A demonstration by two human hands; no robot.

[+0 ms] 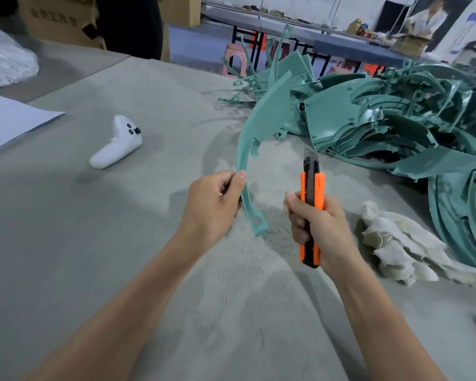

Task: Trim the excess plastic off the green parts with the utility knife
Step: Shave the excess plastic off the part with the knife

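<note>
My left hand (213,204) pinches a long curved green part (245,138) near its lower end and holds it upright above the table. A ragged tab of excess plastic sticks out of its inner edge, about halfway up. My right hand (318,229) grips an orange and black utility knife (311,193), blade out and pointing up. The blade tip is just right of the tab, a small gap apart from it. A big pile of green parts (390,114) lies to the right and behind.
The table is covered with grey cloth (121,243). A white game controller (118,143) lies to the left, a sheet of white paper (8,119) at the far left. Crumpled white gloves (396,243) lie right of my right hand. Fine plastic shavings lie under the part.
</note>
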